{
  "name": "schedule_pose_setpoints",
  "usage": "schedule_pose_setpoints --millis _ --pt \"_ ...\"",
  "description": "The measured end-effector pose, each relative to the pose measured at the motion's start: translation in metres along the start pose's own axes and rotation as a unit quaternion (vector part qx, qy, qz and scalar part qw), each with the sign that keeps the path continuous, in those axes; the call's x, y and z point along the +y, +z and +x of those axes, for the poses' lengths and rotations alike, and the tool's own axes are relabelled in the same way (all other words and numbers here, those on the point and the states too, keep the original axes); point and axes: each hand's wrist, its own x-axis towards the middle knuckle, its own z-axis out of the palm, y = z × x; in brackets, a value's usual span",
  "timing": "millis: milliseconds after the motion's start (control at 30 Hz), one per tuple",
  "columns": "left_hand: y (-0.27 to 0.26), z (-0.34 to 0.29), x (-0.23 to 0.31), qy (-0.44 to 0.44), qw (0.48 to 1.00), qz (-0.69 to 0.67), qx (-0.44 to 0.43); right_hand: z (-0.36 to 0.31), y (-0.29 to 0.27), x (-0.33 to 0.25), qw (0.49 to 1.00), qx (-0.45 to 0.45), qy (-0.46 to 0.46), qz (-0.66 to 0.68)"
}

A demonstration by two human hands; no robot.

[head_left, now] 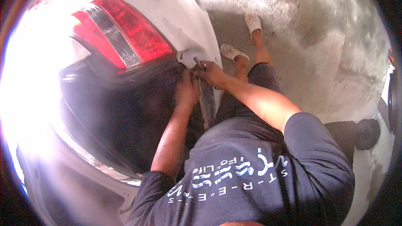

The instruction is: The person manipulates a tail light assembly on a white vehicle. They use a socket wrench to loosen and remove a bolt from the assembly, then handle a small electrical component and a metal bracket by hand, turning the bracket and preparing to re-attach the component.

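At the corner of a white car's body, just below the red-and-clear tail light (144, 33), both my hands work close together. My right hand (212, 75) is closed around a short grey metal tool (198, 62), whose end sticks up past the fingers; its exact kind is unclear. Beside it, my left hand (187, 88) has its fingers bent together against the panel edge, and what they hold, if anything, is hidden. A bare white metal tab (186, 56) with a hole lies right above the fingers.
The dark opening (121, 113) of the car's rear spreads left of my arms. Strong glare washes out the far left. Concrete floor (310, 42) lies to the right, with my feet in white clogs (234, 53). A dark round tyre-like shape stands at the right edge.
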Motion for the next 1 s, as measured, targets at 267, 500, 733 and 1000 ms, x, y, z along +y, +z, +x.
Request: schedule_pose_setpoints --millis 267,500,733,1000 --pt "0.004 0.017 -0.013 -0.051 0.993 -0.074 0.07 0.049 -0.008 0.031 0.997 0.074 0.016 0.02" --pt "0.017 0.048 -0.147 0.102 0.971 0.192 0.096 0.058 0.036 -0.021 0.983 0.171 -0.069 0.02" --pt "0.001 0.07 -0.121 -0.208 0.974 -0.089 -0.016 0.069 0.051 -0.01 0.967 0.241 -0.07 -0.04" --pt "-0.008 0.067 -0.08 -0.131 0.99 -0.047 0.026 0.073 0.062 -0.013 0.961 0.272 -0.044 -0.003"
